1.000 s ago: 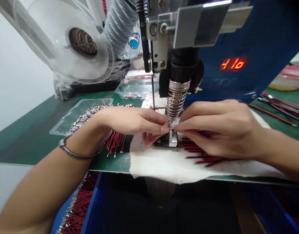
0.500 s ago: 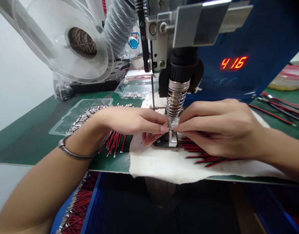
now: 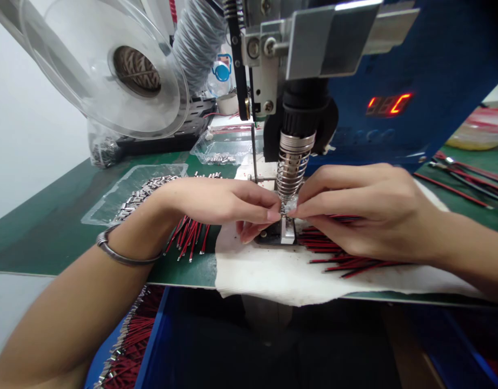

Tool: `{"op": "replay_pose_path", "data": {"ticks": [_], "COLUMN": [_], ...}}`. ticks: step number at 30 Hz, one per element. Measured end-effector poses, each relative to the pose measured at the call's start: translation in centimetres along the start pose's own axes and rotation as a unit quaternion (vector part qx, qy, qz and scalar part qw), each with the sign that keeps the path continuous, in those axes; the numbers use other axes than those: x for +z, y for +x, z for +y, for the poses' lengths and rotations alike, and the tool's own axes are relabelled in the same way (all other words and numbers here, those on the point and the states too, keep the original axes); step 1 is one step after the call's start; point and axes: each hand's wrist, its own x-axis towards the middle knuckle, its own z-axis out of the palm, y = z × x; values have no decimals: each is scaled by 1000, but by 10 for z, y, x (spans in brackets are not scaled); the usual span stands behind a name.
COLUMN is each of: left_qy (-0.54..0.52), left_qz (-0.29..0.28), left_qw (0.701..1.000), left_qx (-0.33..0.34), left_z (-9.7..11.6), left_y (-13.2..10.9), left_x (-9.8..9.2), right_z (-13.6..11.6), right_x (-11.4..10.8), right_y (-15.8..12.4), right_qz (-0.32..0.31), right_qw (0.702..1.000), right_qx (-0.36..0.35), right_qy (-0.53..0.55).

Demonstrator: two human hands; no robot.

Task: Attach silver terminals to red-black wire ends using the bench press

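Observation:
Below the spring-wrapped tip of a soldering machine (image 3: 294, 167), both hands meet at a small metal fixture (image 3: 288, 232). My left hand (image 3: 240, 204) comes in from the left, thumb and index finger pinched at the tip. What lies in that pinch is too small and covered to name. Opposite it, my right hand (image 3: 366, 210) is closed in a pinch, its fingertips just right of the tip; whatever they grip is hidden. Red and black wires (image 3: 333, 254) lie on the white cloth (image 3: 260, 275) beneath my right hand.
Left of my left hand are a clear tray (image 3: 98, 215) of small metal parts and a bunch of red-black wires (image 3: 192, 237). A clear round fume hood (image 3: 86, 70) hangs upper left. Behind stands a blue control box (image 3: 394, 135). A blue bin (image 3: 153, 335) holds wired parts below.
The red display on the blue box has gone from 416 to a partly lit reading with a C. Both hands stay practically in place at the tip.

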Motion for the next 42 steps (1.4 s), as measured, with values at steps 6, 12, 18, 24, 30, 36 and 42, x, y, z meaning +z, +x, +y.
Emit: {"op": "replay_pose_path", "data": {"ticks": [6,12,18,24,30,36,42], "left_qy": [8,3,-27,-5,11,19,29], "left_qz": [1,3,3,7,18,18,19], "left_qw": [1000,1000,1000,1000,1000,1000,999], "left_qx": [1,-5,1,-13,-11,-9,-8], "left_z": [0,0,-1,1,1,2,2], "left_y": [0,-1,0,0,0,0,0], "left_x": [0,0,1,1,2,3,3], "right_z": [1,0,-5,-9,-10,-9,-9], "right_x": [0,2,3,3,3,5,5], "right_y": [0,-1,0,1,3,2,2], "right_qz": [-1,4,12,22,26,18,15], "right_qw": [1000,1000,997,997,998,998,998], "right_qx": [0,8,66,65,54,60,53], "right_qy": [-1,23,32,25,25,21,17]}}
